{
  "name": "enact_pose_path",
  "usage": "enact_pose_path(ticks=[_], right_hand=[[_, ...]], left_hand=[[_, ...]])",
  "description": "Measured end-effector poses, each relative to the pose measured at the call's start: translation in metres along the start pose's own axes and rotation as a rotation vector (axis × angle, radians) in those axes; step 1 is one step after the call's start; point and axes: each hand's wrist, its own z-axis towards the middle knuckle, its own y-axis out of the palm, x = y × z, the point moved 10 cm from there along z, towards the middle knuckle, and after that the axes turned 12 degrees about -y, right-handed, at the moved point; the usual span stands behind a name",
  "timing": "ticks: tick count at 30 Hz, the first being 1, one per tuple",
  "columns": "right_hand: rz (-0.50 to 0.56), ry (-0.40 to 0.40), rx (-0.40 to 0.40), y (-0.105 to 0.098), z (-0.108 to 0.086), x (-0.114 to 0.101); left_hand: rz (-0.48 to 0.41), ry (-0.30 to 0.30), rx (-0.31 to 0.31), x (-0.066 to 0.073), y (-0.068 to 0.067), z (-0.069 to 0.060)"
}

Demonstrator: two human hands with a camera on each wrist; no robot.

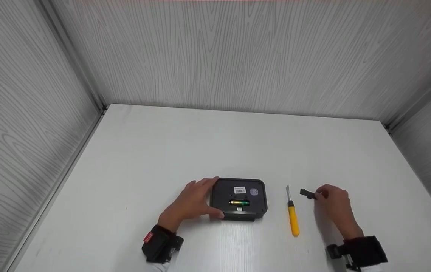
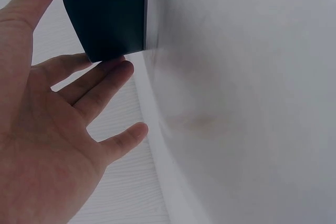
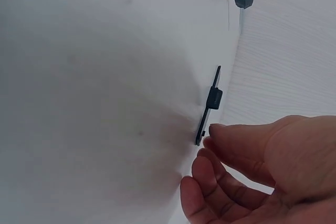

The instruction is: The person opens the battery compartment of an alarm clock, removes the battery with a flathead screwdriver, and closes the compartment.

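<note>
A black rounded device (image 1: 222, 196) lies on the white table with its back up, and a green-and-gold battery (image 1: 239, 203) sits in its open slot. My left hand (image 1: 191, 202) grips the device's left side, thumb at the near edge and fingers at the far corner. The left wrist view shows that hand (image 2: 63, 114) against the dark casing (image 2: 107, 14). Off to the right, my right hand (image 1: 334, 204) holds one end of a small black cover (image 1: 307, 193) at its fingertips. In the right wrist view the hand (image 3: 252, 171) has thumb and forefinger at the cover's (image 3: 213, 98) near end.
Between the device and the small cover lies a screwdriver with a yellow handle (image 1: 293, 221), its metal tip pointing away from me. Grey wood-grained panels (image 1: 215, 56) stand behind and at both sides of the white table (image 1: 200, 143).
</note>
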Motion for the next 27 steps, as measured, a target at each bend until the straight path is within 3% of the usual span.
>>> enact_pose_path(ticks=[12,27], right_hand=[[0.006,0.037,-0.061,0.0055,-0.0005,0.0013],[-0.057,0.000,-0.076,-0.0009,0.0022,-0.0044]], left_hand=[[-0.005,0.020,-0.002,0.0013,-0.0006,0.0009],[0.014,0.019,0.009,0.0018,-0.0013,0.0010]])
